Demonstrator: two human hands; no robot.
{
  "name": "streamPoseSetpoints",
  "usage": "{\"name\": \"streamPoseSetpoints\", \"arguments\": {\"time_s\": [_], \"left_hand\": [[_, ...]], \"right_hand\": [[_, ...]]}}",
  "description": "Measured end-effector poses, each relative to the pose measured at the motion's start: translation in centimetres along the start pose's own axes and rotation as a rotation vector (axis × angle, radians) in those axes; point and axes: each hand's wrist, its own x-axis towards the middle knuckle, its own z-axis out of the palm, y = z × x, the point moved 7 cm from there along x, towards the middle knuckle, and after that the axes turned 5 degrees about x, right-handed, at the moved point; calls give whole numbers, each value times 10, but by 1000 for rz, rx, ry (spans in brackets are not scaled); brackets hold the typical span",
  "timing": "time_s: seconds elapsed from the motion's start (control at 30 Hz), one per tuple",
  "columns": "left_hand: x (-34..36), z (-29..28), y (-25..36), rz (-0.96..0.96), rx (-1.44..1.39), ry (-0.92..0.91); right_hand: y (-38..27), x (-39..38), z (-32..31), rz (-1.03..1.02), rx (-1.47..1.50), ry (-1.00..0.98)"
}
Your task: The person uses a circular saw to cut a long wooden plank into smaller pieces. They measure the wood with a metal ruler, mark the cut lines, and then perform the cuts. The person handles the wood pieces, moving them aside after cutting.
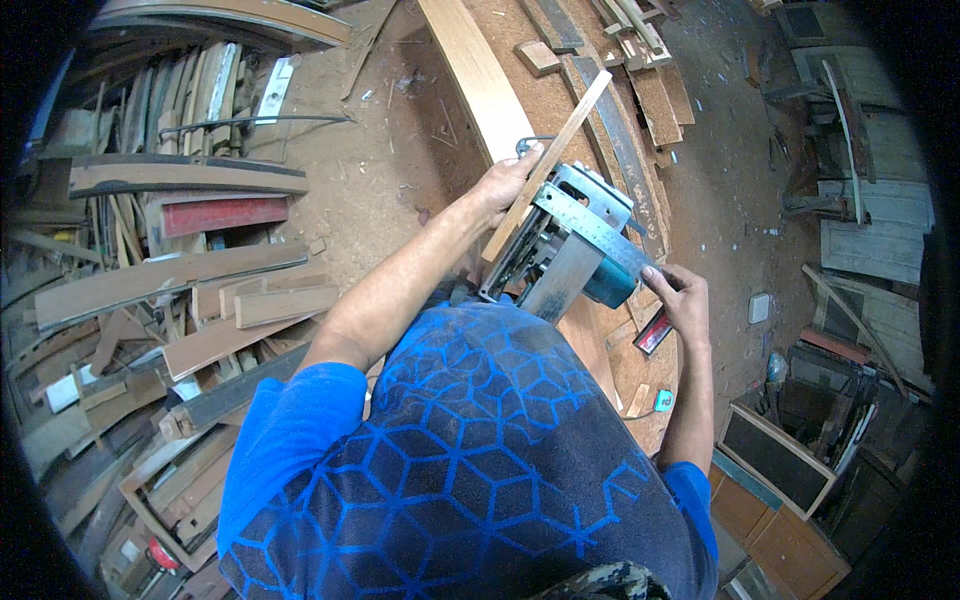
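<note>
A teal and grey circular saw (610,283) lies tilted on the workbench just in front of me. Across it runs a flat metal ruler (592,228), its right end pinched between the thumb and fingers of my right hand (682,303). My left hand (512,182) is closed around a thin wooden strip (575,118), which stands slanted along the saw's left side and meets the ruler's left end. The left fingertips are partly hidden behind the strip. The saw's lower edge is partly covered by my shirt.
A long pale board (480,75) stretches away along the bench. Wood offcuts (538,58) lie beyond the saw; a teal tape measure (663,401) and a red-and-black item (653,333) sit near my right forearm. Stacked timber (190,270) crowds the left floor.
</note>
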Motion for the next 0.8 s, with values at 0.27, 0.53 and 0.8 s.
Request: {"name": "streamPoseSetpoints", "arguments": {"time_s": [0.27, 0.53, 0.8], "left_hand": [[1, -3, -2, -7, 25, -14], [-1, -3, -1, -14, 75, -4], [0, -1, -1, 16, 12, -74]], "right_hand": [[6, 5, 3, 13, -10, -32], [-3, 6, 1, -9, -29, -47], [-2, 7, 1, -38, -36, -57]]}}
